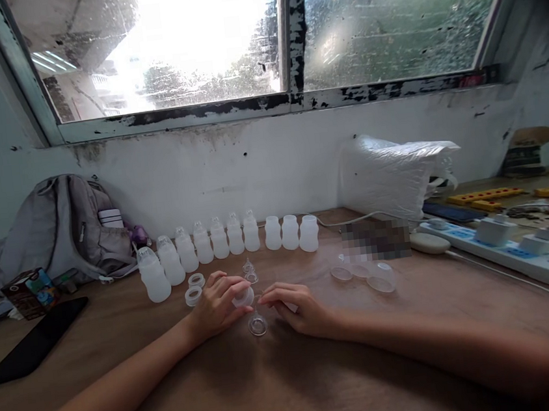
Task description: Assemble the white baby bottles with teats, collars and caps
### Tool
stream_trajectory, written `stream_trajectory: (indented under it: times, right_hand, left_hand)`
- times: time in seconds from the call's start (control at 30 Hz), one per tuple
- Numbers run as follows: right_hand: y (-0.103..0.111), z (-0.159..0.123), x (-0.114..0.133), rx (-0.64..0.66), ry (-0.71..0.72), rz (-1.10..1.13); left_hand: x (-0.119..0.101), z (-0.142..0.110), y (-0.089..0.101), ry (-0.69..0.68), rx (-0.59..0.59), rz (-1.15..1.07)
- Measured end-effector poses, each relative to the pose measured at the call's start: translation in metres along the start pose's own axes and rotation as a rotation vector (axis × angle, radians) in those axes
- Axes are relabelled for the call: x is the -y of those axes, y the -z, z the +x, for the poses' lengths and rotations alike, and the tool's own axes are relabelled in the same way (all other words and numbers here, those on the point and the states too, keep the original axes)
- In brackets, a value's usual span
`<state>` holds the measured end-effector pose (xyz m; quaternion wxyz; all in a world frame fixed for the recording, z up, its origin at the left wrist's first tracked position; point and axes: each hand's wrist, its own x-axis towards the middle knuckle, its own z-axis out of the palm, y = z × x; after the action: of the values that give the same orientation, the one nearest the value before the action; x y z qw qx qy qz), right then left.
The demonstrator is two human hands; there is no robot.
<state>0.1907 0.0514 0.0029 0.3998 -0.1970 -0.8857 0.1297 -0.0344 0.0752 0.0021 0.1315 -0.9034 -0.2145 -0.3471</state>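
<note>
My left hand (219,305) is closed around a translucent white screw ring (243,296), held tilted between thumb and fingers. My right hand (297,304) is just to the right of it, fingers loosely curved and a gap showing between them. Its fingertips are close to the tip of a clear bottle teat (257,325) that stands on the table; whether they touch it is unclear. Another clear teat (249,273) stands behind the hands. Two white rings (194,296) lie beside my left hand.
Frosted baby bottles, several with teats (154,277) and three open-topped (290,232), line the back. Clear domed caps (381,279) lie right. A phone (36,340), carton (29,293) and backpack (65,227) are left; a power strip (510,253) and wrapped package (384,174) are right.
</note>
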Motion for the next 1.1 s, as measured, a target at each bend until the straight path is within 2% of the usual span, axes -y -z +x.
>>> stream_trajectory:
  times: [0.1,0.23,0.33,0.53,0.73,0.97,1.03,1.1]
  right_hand:
    - [0.0,0.0,-0.003,-0.1,-0.082,0.009]
    - [0.0,0.001,-0.006,-0.135,-0.123,0.061]
    - [0.001,0.001,-0.008,-0.161,-0.192,0.09]
    - [-0.001,0.001,-0.013,-0.146,-0.287,0.095]
    - [-0.002,0.002,-0.012,-0.116,-0.283,0.068]
    - [-0.002,0.003,-0.011,-0.108,-0.277,0.057]
    - [-0.002,0.003,-0.011,-0.105,-0.27,0.052]
    - [-0.002,0.003,-0.01,-0.089,-0.27,0.054]
  left_hand:
    - [-0.007,0.005,0.001,-0.002,0.015,-0.077]
    - [-0.028,0.012,-0.001,0.109,0.104,-0.218]
    - [-0.037,0.015,-0.003,0.154,0.132,-0.233]
    - [-0.038,0.018,-0.004,0.2,0.3,-0.197]
    - [-0.038,0.02,-0.004,0.226,0.368,-0.197]
    - [-0.037,0.017,-0.002,0.277,0.28,-0.286]
    - [-0.035,0.016,-0.003,0.346,0.237,-0.35]
    - [-0.033,0.016,-0.007,0.497,0.166,-0.483]
